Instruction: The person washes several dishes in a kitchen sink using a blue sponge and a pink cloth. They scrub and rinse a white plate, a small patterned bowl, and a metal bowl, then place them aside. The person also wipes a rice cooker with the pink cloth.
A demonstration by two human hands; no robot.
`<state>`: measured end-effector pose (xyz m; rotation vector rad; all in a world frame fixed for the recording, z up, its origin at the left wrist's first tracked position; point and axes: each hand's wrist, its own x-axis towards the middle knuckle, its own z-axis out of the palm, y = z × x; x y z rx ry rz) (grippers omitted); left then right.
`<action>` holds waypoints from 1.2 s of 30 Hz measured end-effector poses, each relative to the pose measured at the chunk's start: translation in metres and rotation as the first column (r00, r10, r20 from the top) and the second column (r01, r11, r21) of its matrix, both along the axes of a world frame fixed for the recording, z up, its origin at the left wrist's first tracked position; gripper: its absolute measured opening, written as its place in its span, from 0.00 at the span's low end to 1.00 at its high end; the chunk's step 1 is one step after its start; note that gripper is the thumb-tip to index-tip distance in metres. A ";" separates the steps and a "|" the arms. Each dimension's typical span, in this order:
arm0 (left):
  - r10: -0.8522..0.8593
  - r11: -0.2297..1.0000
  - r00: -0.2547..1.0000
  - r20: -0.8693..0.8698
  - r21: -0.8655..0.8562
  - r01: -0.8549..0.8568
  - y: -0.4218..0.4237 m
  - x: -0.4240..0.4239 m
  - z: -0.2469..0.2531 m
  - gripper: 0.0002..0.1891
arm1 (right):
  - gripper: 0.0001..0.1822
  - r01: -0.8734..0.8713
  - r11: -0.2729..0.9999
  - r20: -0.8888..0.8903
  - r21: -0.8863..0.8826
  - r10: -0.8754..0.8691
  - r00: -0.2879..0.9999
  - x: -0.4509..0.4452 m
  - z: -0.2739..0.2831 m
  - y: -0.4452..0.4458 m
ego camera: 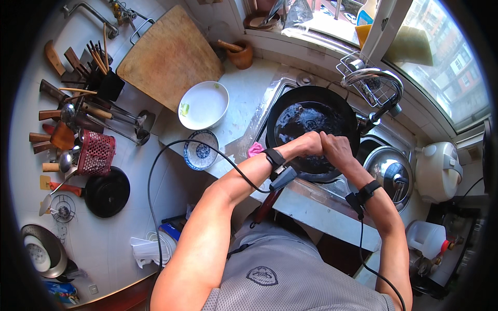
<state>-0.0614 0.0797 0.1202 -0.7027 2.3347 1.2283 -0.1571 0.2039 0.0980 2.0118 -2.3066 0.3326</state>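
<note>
A large black wok (275, 112) with water in it sits over the sink, its dark red handle (269, 202) pointing towards my body. Above the wok's near half, my left hand (309, 144) and my right hand (336, 149) meet, knuckles close together and fingers curled. Whether anything is between the fingers is hidden. A pink cloth (255, 149) lies left of the wok, beside my left forearm. The curved chrome faucet (375, 76) stands at the wok's far right. To the right, a shiny metal lid (389, 171) rests over the second basin.
A white bowl (204, 105), a blue-patterned bowl (201, 150), a wooden cutting board (171, 58) and a mortar with pestle (240, 55) stand left on the counter. A rice cooker (437, 171) is at right. Knives and utensils hang left. Cables run from both wrists.
</note>
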 end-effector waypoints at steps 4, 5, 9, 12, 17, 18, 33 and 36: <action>-0.016 0.959 0.991 -0.129 -0.284 -0.022 0.007 0.001 -0.025 0.14 | 0.07 -0.010 0.995 0.245 0.097 -0.014 0.969 -0.002 -0.004 -0.007; -0.009 0.945 0.986 -0.165 -0.325 -0.046 0.011 0.003 -0.020 0.14 | 0.08 -0.015 0.992 0.268 0.124 -0.019 0.963 -0.008 -0.008 -0.005; -0.068 0.856 0.974 -0.215 -0.515 -0.053 0.012 0.008 -0.021 0.20 | 0.11 -0.064 0.982 0.437 0.178 -0.020 0.899 -0.010 -0.004 -0.013; -0.196 0.775 0.934 -0.298 -0.631 -0.038 0.010 0.006 -0.026 0.16 | 0.10 -0.042 0.989 0.549 0.140 -0.042 0.835 -0.018 -0.022 -0.016; -0.335 0.682 0.879 -0.340 -0.731 -0.022 0.005 0.007 -0.032 0.15 | 0.08 -0.055 0.989 0.682 0.140 -0.057 0.729 -0.022 -0.037 -0.018; -0.356 0.677 0.873 -0.333 -0.736 -0.005 0.006 0.005 -0.031 0.15 | 0.08 -0.053 0.990 0.702 0.135 -0.058 0.710 -0.022 -0.037 -0.015; -0.222 0.913 0.801 -0.557 -0.407 -0.029 -0.009 0.024 -0.034 0.18 | 0.27 0.247 0.947 0.741 0.207 -0.317 0.593 0.021 -0.003 -0.002; -0.075 0.990 0.745 -0.663 -0.140 -0.025 -0.027 0.035 -0.033 0.26 | 0.31 0.252 0.949 0.785 0.191 -0.302 0.541 0.028 0.015 -0.003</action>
